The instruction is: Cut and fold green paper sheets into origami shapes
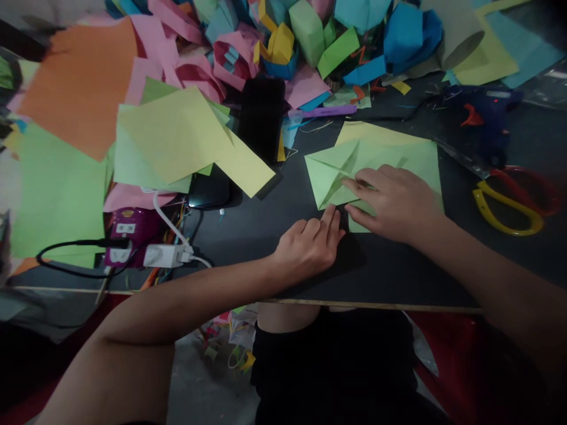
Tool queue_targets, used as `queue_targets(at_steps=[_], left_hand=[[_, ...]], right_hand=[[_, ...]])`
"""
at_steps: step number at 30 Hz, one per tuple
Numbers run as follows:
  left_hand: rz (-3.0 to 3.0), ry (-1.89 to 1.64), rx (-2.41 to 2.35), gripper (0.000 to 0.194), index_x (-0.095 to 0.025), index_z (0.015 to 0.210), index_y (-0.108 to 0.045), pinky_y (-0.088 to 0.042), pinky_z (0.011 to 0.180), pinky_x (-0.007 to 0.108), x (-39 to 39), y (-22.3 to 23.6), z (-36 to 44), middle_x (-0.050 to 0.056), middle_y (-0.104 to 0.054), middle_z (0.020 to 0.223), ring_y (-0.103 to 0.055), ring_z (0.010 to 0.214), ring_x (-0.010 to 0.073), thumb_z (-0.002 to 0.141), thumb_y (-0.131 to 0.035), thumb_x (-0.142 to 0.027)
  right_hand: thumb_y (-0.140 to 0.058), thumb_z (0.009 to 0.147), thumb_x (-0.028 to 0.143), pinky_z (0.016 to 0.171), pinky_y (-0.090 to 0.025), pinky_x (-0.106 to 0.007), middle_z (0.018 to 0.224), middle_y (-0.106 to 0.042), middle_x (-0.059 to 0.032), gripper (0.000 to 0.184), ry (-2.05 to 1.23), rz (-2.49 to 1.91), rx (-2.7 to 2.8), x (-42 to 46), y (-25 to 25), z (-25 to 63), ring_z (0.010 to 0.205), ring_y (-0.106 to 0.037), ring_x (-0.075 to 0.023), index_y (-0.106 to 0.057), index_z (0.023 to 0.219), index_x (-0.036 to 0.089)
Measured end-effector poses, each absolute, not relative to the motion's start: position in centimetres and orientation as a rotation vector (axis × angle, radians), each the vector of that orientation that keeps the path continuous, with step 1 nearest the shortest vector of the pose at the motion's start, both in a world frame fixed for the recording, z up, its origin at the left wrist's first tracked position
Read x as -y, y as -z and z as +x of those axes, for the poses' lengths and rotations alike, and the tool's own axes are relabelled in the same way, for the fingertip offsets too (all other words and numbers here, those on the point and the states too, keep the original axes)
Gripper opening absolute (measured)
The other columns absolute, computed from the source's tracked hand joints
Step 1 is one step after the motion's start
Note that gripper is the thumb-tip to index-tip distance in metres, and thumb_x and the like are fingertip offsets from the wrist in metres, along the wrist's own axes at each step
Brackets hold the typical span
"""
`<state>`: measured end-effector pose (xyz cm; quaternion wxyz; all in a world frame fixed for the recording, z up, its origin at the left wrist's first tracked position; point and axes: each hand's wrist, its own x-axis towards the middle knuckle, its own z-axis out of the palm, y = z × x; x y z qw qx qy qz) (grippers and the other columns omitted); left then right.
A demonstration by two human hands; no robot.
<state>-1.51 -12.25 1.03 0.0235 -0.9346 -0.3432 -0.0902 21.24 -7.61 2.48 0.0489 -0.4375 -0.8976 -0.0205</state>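
A light green sheet of paper [411, 156] lies on the dark table with its left end folded into a pointed flap. My right hand [392, 200] rests over it, fingers apart and fingertips on the folded part. At the paper's lower left edge is my left hand [310, 241], its index and middle fingers stretched forward and their tips touching the edge. The other fingers of that hand are bent. Behind the green sheet a yellow sheet [367, 131] sticks out. Part of the green paper is hidden under my right hand.
Scissors [507, 215] with yellow and red handles and a blue glue gun [482, 115] lie at right. Behind are a purple pen [334, 111], a black phone [261, 115] and a heap of folded coloured paper [310, 35]. Left are loose sheets [62, 189] and a purple power strip [133, 227].
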Motion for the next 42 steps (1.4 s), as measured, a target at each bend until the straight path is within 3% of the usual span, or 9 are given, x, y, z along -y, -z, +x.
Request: queue_targets(at_steps=[7,13,20,29,42], left_hand=[[-2.789,0.264,1.070,0.044,-0.007,0.139,-0.066,-0.051,0.049,0.027,12.1,-0.7,-1.3,0.026,-0.066,0.137,-0.070,0.058,0.0157,0.104,-0.049,-0.028],[-2.811,0.199,1.039,0.042,-0.005,0.138,-0.066,-0.052,0.052,0.027,11.8,-0.8,-1.2,0.030,-0.061,0.139,-0.073,0.062,0.0176,0.104,-0.051,-0.025],[-2.850,0.195,1.096,0.047,-0.003,0.142,-0.063,-0.054,0.053,0.028,11.8,-0.9,-1.0,0.032,-0.059,0.140,-0.074,0.062,0.0187,0.103,-0.050,-0.026],[-2.792,0.190,1.037,0.046,0.001,0.137,-0.066,-0.054,0.048,0.027,11.8,-1.2,-0.5,0.031,-0.065,0.132,-0.074,0.059,0.0187,0.104,-0.043,-0.023],[-2.817,0.218,1.082,0.041,-0.002,0.131,-0.071,-0.045,0.044,0.026,11.8,-1.5,-0.4,0.029,-0.068,0.129,-0.069,0.052,0.0162,0.105,-0.049,-0.025]], right_hand=[[-0.046,0.102,0.033,0.074,-0.035,-0.039,0.112,-0.072,-0.0155,0.044,0.143,-1.338,2.730,8.2,-2.8,20.9,0.097,-0.059,-0.0284,-0.064,0.137,0.014],[-0.052,0.098,0.030,0.075,-0.034,-0.040,0.118,-0.071,-0.0155,0.043,0.138,-1.311,2.663,9.5,-3.4,20.7,0.098,-0.059,-0.0292,-0.067,0.137,0.018],[-0.051,0.100,0.033,0.070,-0.029,-0.037,0.086,-0.069,-0.0109,0.042,0.146,-1.159,2.721,11.3,-2.6,21.1,0.082,-0.055,-0.0248,-0.072,0.133,0.017],[-0.048,0.101,0.032,0.069,-0.025,-0.037,0.083,-0.068,-0.0113,0.043,0.127,-1.217,2.759,11.0,-2.7,20.7,0.078,-0.053,-0.0234,-0.073,0.132,0.014],[-0.055,0.098,0.032,0.067,-0.029,-0.037,0.072,-0.066,-0.0078,0.039,0.321,-1.491,2.801,10.1,-4.3,24.0,0.076,-0.056,-0.0241,-0.077,0.129,0.025]])
